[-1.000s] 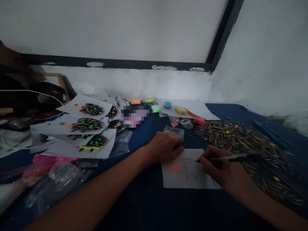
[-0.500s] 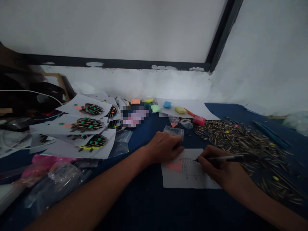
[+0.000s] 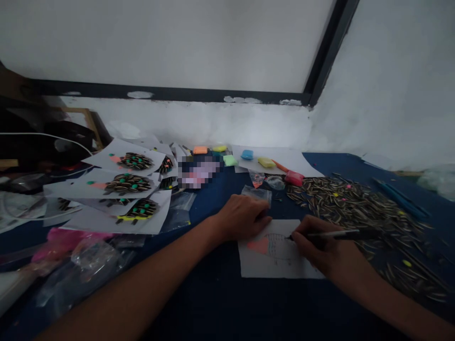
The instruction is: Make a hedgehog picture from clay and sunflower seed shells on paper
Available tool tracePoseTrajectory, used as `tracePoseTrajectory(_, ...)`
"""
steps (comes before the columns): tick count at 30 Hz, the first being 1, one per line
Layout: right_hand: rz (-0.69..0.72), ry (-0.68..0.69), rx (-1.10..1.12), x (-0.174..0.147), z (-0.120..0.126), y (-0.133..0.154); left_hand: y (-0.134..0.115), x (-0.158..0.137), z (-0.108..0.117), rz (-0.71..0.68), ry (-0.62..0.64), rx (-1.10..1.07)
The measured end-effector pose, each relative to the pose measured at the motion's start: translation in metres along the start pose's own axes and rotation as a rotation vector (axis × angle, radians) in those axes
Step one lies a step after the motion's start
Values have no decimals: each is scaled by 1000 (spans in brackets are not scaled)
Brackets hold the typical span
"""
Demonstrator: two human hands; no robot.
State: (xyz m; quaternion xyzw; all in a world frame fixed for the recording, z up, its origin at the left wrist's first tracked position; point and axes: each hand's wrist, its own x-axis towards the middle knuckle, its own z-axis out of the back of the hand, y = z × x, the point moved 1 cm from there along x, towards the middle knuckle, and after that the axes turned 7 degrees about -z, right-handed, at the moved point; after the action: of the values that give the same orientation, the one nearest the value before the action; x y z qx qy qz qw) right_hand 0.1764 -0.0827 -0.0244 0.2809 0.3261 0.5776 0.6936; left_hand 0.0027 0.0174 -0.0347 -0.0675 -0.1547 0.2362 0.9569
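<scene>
A white sheet of paper point(image 3: 263, 270) lies on the blue table, bearing an inked outline with short strokes and a salmon-coloured, roughly triangular patch point(image 3: 259, 245). My left hand point(image 3: 241, 217) rests at the sheet's upper left edge, fingers bent and thumb apart, holding nothing that I can see; some fingertips are hidden. Between thumb and fingers my right hand point(image 3: 322, 248) grips a pen point(image 3: 336, 234), its tip at the outline's upper right. Just beyond my left hand lies a small clear plastic bag point(image 3: 261, 193).
A wide spread of striped sunflower seeds point(image 3: 355, 203) covers the right side. Seed-covered hedgehog-like pictures on paper point(image 3: 81, 183) are stacked at left, behind crumpled plastic bags point(image 3: 95, 255). Coloured clay packs point(image 3: 248, 154) line the back, near blue tweezer-like tools point(image 3: 401, 199) at right.
The pen and my right hand have shifted very slightly around the outline's upper right. My left hand has stayed where it was.
</scene>
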Motion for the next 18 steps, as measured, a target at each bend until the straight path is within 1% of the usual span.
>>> tracePoseTrajectory(3,-17,12,-8,0,0,0,0,0,0,-8,-8,3)
tracePoseTrajectory(8,31,-30,-34,-2,2,4,1,0,-1,-18,-16,5)
tracePoseTrajectory(10,27,-27,-23,-2,2,5,1,0,-1,-16,-14,3)
tracePoseTrajectory(13,32,-14,-29,-2,2,5,0,0,0,-10,-6,6)
tracePoseTrajectory(18,57,-51,-27,-2,0,3,0,0,0,-6,19,6)
